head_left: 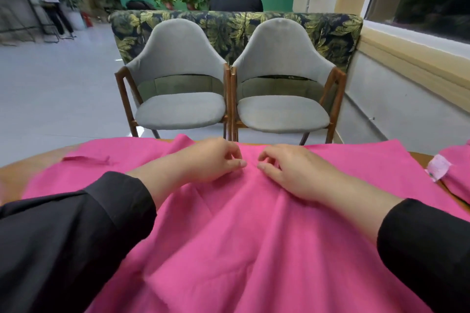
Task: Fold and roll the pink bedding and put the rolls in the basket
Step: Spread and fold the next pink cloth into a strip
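Your left hand (213, 157) and right hand (287, 173) rest close together on the pink sheet (241, 236) spread over the wooden table (30, 165). Both have fingers curled, fingertips pinching the cloth near its far middle. No basket shows.

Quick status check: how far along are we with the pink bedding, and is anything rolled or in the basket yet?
Early stage. Done: little that shows; another pink piece with a white label lies at the table's right edge, whether rolled I cannot tell. In hand: the left hand and right hand pinch the pink sheet, which lies spread and wrinkled over the table. Left: folding, rolling, basketing; no basket is in view.
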`<state>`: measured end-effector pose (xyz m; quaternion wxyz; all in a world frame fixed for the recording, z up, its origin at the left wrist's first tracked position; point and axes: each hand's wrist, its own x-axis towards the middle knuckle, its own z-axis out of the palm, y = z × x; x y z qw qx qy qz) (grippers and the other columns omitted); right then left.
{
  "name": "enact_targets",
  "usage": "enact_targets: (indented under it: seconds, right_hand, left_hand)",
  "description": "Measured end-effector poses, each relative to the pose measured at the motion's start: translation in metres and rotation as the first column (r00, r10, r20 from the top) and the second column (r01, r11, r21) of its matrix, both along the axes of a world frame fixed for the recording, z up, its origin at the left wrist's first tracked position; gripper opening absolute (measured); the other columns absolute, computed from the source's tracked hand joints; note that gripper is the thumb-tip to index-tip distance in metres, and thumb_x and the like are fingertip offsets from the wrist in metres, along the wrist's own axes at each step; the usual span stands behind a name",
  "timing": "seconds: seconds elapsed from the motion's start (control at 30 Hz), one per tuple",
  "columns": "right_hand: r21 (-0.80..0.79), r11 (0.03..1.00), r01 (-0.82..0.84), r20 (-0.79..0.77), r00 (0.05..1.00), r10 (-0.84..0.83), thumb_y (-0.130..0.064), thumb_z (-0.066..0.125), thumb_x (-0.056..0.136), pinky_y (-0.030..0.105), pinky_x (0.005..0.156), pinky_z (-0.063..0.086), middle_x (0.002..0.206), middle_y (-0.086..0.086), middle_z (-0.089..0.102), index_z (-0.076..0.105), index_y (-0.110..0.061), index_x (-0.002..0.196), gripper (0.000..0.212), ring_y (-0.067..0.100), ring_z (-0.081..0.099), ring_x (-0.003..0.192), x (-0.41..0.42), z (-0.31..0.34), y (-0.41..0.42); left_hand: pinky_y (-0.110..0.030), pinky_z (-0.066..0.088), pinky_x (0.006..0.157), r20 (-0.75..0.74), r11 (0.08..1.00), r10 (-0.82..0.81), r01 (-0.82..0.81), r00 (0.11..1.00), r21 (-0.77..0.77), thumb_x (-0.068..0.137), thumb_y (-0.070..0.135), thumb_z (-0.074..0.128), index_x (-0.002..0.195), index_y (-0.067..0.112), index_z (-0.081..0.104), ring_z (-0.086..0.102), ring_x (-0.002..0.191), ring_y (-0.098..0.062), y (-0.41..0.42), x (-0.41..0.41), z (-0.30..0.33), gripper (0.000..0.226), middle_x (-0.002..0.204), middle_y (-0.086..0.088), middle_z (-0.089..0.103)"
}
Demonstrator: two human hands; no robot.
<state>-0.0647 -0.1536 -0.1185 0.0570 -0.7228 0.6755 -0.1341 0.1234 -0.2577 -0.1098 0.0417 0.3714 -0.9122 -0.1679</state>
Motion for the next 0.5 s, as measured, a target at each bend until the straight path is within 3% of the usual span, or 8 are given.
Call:
enact_targets:
  seconds: [0.13, 0.23, 0.37, 0.43, 0.5]
  right_hand:
    - [0.044, 0.996, -0.072, -0.146, 0.986, 0.078, -0.052, 0.056, 0.095, 0.036, 0.102, 0.041, 0.125, -0.009, 0.055, 0.060, -0.033, 0.126, 0.037, 0.013, 0.050, 0.120, 0.025, -0.001, -0.010]
    - [0.119, 0.980, -0.161, -0.091, 0.981, 0.172, -0.052, 0.056, 0.095, 0.033, 0.101, 0.042, 0.121, -0.013, 0.058, 0.064, -0.034, 0.120, 0.032, 0.008, 0.052, 0.113, 0.051, 0.003, -0.018]
    - [0.174, 0.963, -0.203, 0.001, 0.978, 0.206, -0.045, 0.054, 0.098, 0.029, 0.094, 0.045, 0.113, -0.014, 0.063, 0.067, -0.033, 0.115, 0.024, 0.007, 0.057, 0.102, 0.087, 0.006, -0.031]
    - [0.163, 0.967, -0.197, 0.020, 0.980, 0.197, -0.039, 0.050, 0.102, 0.028, 0.098, 0.043, 0.123, -0.012, 0.064, 0.065, -0.032, 0.123, 0.027, 0.011, 0.057, 0.113, 0.099, 0.004, -0.040]
    - [0.163, 0.971, -0.175, 0.053, 0.984, 0.169, -0.033, 0.042, 0.106, 0.025, 0.102, 0.039, 0.137, -0.011, 0.059, 0.057, -0.031, 0.136, 0.034, 0.012, 0.053, 0.126, 0.111, -0.003, -0.051]
  left_hand:
    - [-0.033, 0.047, 0.084, 0.061, 0.998, 0.024, -0.021, 0.998, -0.058, 0.099, 0.047, 0.053, 0.101, 0.028, 0.069, 0.055, 0.088, -0.005, -0.009, 0.067, -0.002, 0.025, 0.092, 0.011, 0.065]
    - [-0.034, 0.047, 0.090, 0.046, 0.989, 0.072, -0.065, 0.996, -0.135, 0.100, 0.044, 0.053, 0.107, 0.028, 0.068, 0.060, 0.099, -0.015, -0.016, 0.107, -0.010, 0.024, 0.106, 0.008, 0.063]
    - [-0.023, 0.037, 0.098, -0.241, 0.961, 0.207, -0.243, 0.948, -0.130, 0.102, 0.035, 0.051, 0.133, 0.026, 0.060, 0.054, 0.121, -0.012, -0.023, 0.145, -0.031, 0.033, 0.132, 0.008, 0.059]
    - [-0.027, 0.040, 0.100, -0.315, 0.924, 0.322, -0.369, 0.893, -0.102, 0.104, 0.030, 0.047, 0.133, 0.021, 0.061, 0.055, 0.125, -0.017, -0.029, 0.156, -0.041, 0.034, 0.135, 0.004, 0.062]
    - [-0.032, 0.043, 0.101, -0.297, 0.885, 0.410, -0.455, 0.863, -0.099, 0.105, 0.030, 0.045, 0.131, 0.019, 0.063, 0.057, 0.124, -0.023, -0.035, 0.167, -0.049, 0.034, 0.133, -0.001, 0.065]
